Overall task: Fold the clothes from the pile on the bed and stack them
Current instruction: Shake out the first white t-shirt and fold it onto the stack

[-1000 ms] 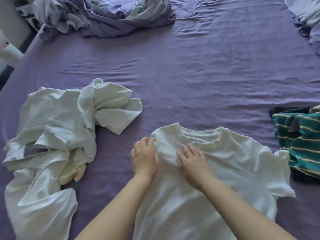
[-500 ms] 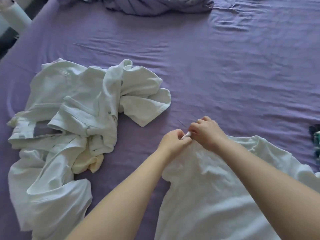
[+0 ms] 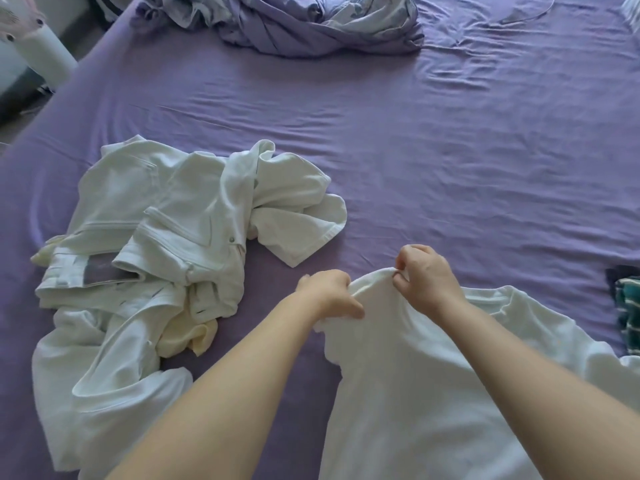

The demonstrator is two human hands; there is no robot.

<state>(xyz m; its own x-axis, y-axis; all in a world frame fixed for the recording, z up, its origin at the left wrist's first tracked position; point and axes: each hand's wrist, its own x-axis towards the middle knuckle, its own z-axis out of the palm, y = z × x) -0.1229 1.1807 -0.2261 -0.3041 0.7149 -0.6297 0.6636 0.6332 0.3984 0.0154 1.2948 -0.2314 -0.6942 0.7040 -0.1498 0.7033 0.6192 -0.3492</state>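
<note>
A white T-shirt (image 3: 415, 393) lies spread on the purple bed sheet (image 3: 450, 168) in front of me. My left hand (image 3: 329, 294) grips its left shoulder edge, bunching the cloth. My right hand (image 3: 424, 271) pinches the same shoulder fold a little farther up, raising it off the sheet. To the left sits a crumpled pile of white clothes (image 3: 166, 258), with white trousers on top and a pale yellow piece showing beneath.
A rumpled lilac blanket (image 3: 294, 22) lies at the far end of the bed. A teal striped garment (image 3: 628, 313) lies at the right edge. A white stand (image 3: 41, 46) is beside the bed's far left corner, where the bed edge runs.
My hands went from lying flat on the shirt near the collar to gripping its left shoulder and lifting it. The view shifted left, so the striped garment is nearly out of frame.
</note>
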